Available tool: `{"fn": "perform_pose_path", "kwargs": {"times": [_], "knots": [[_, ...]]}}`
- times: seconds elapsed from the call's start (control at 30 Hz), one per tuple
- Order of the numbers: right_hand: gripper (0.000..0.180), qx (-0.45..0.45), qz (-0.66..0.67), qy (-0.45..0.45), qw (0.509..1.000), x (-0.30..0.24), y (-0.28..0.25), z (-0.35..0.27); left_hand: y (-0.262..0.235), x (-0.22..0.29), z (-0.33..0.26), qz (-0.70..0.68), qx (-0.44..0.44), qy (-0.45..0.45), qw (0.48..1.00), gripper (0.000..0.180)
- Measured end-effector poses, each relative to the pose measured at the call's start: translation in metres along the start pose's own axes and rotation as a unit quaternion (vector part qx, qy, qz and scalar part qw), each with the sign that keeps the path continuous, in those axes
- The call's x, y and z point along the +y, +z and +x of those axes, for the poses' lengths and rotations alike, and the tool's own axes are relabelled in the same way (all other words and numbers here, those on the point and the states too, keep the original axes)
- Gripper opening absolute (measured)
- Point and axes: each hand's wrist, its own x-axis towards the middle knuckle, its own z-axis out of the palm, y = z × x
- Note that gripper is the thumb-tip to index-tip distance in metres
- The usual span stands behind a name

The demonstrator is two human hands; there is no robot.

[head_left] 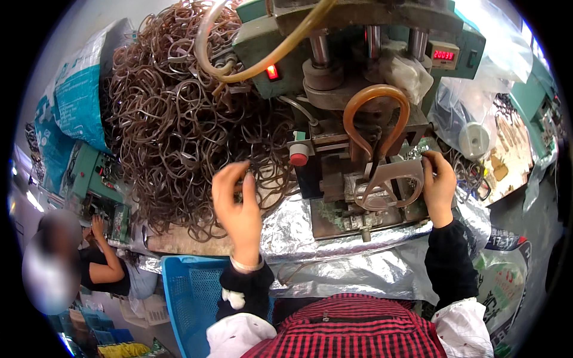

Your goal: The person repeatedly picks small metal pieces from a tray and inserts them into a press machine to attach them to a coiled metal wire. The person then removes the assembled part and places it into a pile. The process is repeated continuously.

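My left hand [237, 206] is raised at the right edge of a big heap of brown, looped plastic eyeglass frames [173, 137]. Its thumb and fingers are apart, with nothing visible between them. At the press [340, 179], my right hand [440, 186] pinches the right end of a brownish, see-through eyeglass frame [414, 173]. That frame lies over the press's lower fixture, and its left part overlaps metal parts there. Just above it a curved brown tube [403, 113] loops down in front of the press head.
A red button [298, 159] sticks out left of the fixture. Crinkled silver foil [286, 235] covers the bench edge. Below stands a blue basket [179, 292]. A person [101, 262] works at far left. Clear plastic bags [471, 113] hang at right.
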Motion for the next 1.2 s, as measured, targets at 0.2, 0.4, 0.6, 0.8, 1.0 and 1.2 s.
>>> {"fn": "perform_pose_path", "kwargs": {"times": [0.2,0.4,0.6,0.8,1.0,1.2], "knots": [[0.013,-0.049,0.131,0.055,0.989,-0.029,0.013,0.009,0.076,-0.094,0.059,-0.065,-0.254,-0.237,0.936,0.031],[0.013,-0.019,0.070,0.065,0.995,-0.009,-0.038,-0.029,0.026,-0.106,0.003,-0.168,-0.112,-0.208,0.957,0.019],[0.016,-0.086,0.169,0.098,0.977,-0.044,-0.072,-0.040,-0.033,-0.054,-0.026,-0.158,-0.163,-0.321,0.919,0.015],[0.021,-0.076,0.299,-0.066,0.949,-0.095,-0.004,0.016,0.017,-0.064,-0.032,-0.198,-0.102,-0.228,0.948,0.031],[0.041,-0.138,0.511,0.186,0.828,-0.115,0.003,-0.005,0.027,-0.051,-0.054,-0.202,0.015,-0.195,0.960,0.032],[0.053,-0.169,0.520,0.189,0.816,-0.127,-0.002,0.003,0.027,0.046,0.008,-0.224,0.070,0.172,0.957,0.032]]}}
